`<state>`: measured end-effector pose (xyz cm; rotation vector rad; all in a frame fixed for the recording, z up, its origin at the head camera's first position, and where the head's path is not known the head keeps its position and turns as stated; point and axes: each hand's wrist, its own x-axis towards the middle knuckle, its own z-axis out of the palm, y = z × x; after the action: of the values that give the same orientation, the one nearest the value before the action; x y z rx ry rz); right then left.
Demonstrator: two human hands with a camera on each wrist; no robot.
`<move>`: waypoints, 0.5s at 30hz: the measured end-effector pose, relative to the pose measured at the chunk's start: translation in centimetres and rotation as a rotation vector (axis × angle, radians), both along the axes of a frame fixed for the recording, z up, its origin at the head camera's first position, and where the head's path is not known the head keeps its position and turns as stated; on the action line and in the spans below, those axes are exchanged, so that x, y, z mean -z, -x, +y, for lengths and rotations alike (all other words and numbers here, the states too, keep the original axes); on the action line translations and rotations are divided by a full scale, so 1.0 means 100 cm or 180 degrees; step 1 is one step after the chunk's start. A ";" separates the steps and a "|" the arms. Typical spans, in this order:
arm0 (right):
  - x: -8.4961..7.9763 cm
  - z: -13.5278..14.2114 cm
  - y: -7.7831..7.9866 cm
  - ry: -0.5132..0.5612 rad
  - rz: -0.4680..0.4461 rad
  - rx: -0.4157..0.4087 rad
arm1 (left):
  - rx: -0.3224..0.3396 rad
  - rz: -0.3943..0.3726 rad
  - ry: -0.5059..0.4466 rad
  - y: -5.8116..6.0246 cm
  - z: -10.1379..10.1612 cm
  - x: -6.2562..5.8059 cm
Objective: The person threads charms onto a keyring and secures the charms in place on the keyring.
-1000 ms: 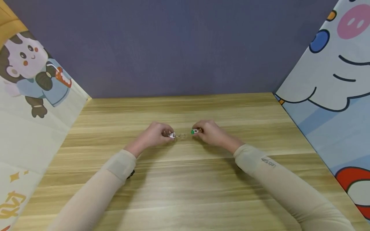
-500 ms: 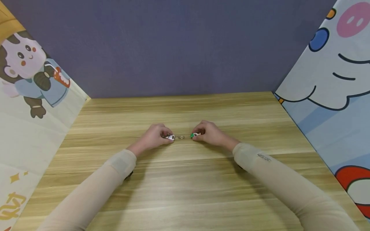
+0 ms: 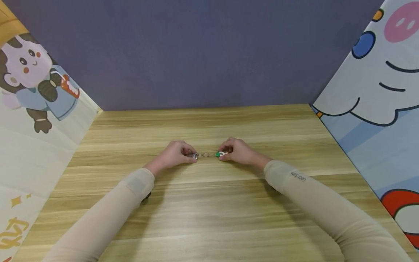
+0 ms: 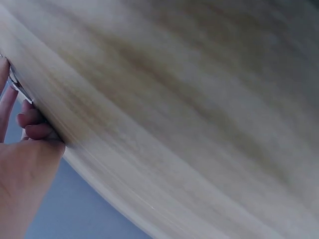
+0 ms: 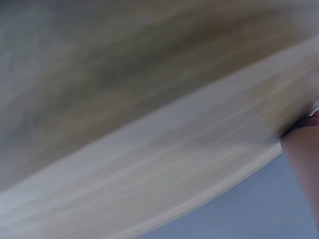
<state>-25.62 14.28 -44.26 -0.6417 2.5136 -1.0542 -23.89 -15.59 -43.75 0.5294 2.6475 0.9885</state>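
A keychain lies stretched between the two hands low over the middle of the wooden table, its thin metal chain running left to right. My left hand pinches the shiny silver metal piece at its left end between thumb and fingers. At the other end my right hand pinches a small green-and-white charm. In the left wrist view, part of the silver piece shows along the fingers. The right wrist view catches only an edge of the right hand; the charm is hidden there.
The wood-grain table meets a dark purple-grey panel at the back. Cartoon-printed panels stand at the left and the right.
Both hands have settled slightly nearer and hold almost still. The silver piece has turned in the left hand's fingers, and less of it shows. The chain links have shifted a little.
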 end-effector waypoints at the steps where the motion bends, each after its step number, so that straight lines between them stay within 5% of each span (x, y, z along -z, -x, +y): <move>1: 0.000 0.000 0.000 -0.0004 -0.0003 -0.0005 | 0.0000 -0.0008 0.0005 0.000 0.000 0.000; 15: 0.003 0.005 0.006 0.0032 -0.0036 -0.0062 | 0.0025 0.0009 0.0007 -0.002 -0.002 0.000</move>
<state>-26.18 14.81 -44.53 -0.6598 2.4890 -1.0615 -23.72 -15.78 -43.71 0.5407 2.6466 0.9832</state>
